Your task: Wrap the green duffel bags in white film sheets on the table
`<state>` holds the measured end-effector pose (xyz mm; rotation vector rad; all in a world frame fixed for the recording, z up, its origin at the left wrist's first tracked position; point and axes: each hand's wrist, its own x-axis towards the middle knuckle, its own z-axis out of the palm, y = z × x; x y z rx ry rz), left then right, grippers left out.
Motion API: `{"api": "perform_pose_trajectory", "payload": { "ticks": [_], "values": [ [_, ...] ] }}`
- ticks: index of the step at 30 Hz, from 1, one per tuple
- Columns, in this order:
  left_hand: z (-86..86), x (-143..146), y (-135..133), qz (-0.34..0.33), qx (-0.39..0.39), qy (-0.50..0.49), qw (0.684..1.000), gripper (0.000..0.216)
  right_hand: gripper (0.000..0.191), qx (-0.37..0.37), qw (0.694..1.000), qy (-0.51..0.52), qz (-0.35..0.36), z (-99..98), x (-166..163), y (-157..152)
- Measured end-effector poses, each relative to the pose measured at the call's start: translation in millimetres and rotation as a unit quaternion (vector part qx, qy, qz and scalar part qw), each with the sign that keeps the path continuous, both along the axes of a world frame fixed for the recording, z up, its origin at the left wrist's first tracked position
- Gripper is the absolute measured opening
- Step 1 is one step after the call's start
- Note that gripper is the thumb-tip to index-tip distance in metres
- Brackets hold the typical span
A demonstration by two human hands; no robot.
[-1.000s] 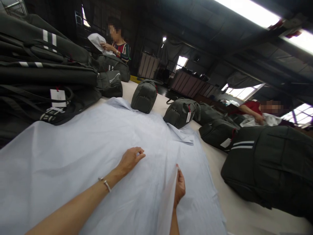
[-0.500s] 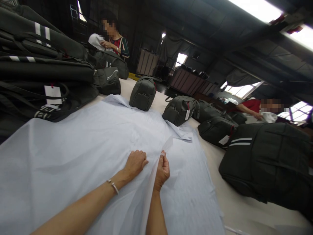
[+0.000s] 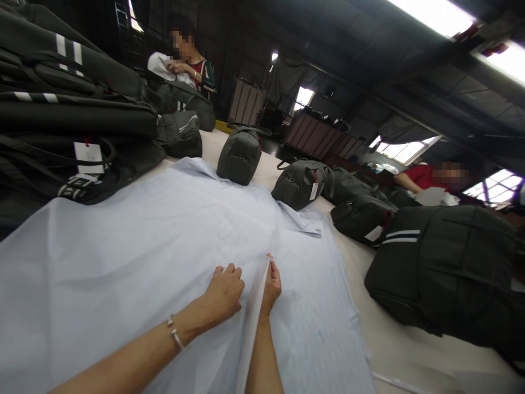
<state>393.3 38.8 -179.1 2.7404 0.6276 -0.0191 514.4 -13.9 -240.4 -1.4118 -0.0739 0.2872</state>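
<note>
A pale sheet (image 3: 123, 262) spreads on the worker's side of the small tagged bag (image 3: 301, 185) and well out to that bag's left. The right hand, (image 3: 271, 284) nearer the bag of the two, pinches the sheet's raised edge (image 3: 253, 317) at its fingertips. From that pinch the edge runs in a long line away from the bag, back toward the worker's body. The left hand (image 3: 223, 293) is just left of the edge and farther from the bag, palm down over the sheet, fingers loosely bent and slightly apart, gripping nothing I can see; whether it presses down, I can't tell.
</note>
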Motion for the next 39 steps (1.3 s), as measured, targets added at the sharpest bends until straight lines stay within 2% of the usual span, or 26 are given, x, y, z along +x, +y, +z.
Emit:
{"api": "perform_pose_trajectory", "payload": {
  "ticks": [3, 8, 11, 13, 18, 20, 22, 24, 26, 28, 30, 34, 36, 37, 39],
  "values": [
    [-3.6, -5, -2, 0.005, 0.007, -0.013, 1.000, 0.013, 0.056, -0.001, 1.000, 0.007, 0.006, 4.8, -2, 1],
    [9.6, -23, -16, 0.063, 0.007, -0.048, 0.997, 0.012, 0.054, 0.002, 1.000, 0.012, 0.010, 9.5, -2, 1],
    [13.8, -27, -27, 0.058, -0.011, -0.046, 0.997, 0.041, 0.054, 0.010, 1.000, 0.015, 0.008, 8.6, 0, 1],
    [11.5, -26, -29, 0.057, -0.021, -0.014, 0.998, 0.047, 0.053, 0.010, 1.000, 0.016, 0.004, 9.6, 0, 0],
    [-1.7, -20, -19, 0.042, -0.057, -0.013, 0.997, 0.004, 0.050, -0.005, 1.000, 0.007, -0.004, 20.5, -4, -3],
    [-7.4, -22, -14, 0.044, -0.059, -0.025, 0.997, 0.007, 0.049, -0.009, 1.000, 0.004, -0.004, 23.8, -5, -4],
    [-13.3, -25, -8, 0.054, -0.100, -0.076, 0.991, 0.012, 0.050, -0.010, 1.000, 0.001, -0.002, 24.2, -6, -5],
    [-18.1, -31, 0, 0.088, -0.211, -0.164, 0.960, 0.019, 0.051, -0.012, 1.000, -0.006, 0.005, 21.8, -5, -6],
    [-20.1, -37, 10, 0.135, -0.349, -0.248, 0.894, 0.028, 0.053, -0.016, 1.000, -0.016, 0.015, 17.7, -5, -5],
    [-18.1, -43, 19, 0.175, -0.444, -0.295, 0.828, 0.037, 0.055, -0.019, 0.999, -0.034, 0.026, 13.3, -5, -3],
    [-12.5, -50, 25, 0.202, -0.495, -0.321, 0.782, 0.042, 0.055, -0.025, 0.997, -0.059, 0.040, 9.3, -6, -1],
    [7.0, -57, 27, 0.241, -0.560, -0.354, 0.709, 0.046, 0.045, -0.057, 0.987, -0.133, 0.068, 4.0, -10, 4],
    [19.2, -56, 25, 0.246, -0.559, -0.373, 0.699, 0.046, 0.035, -0.078, 0.978, -0.176, 0.084, 2.8, -14, 7],
    [25.3, -55, 23, 0.243, -0.543, -0.381, 0.708, 0.045, 0.029, -0.087, 0.973, -0.194, 0.094, 2.5, -17, 9],
    [36.1, -51, 21, 0.230, -0.486, -0.388, 0.749, 0.041, 0.019, -0.115, 0.959, -0.231, 0.120, 2.6, -22, 13]
  ]
}}
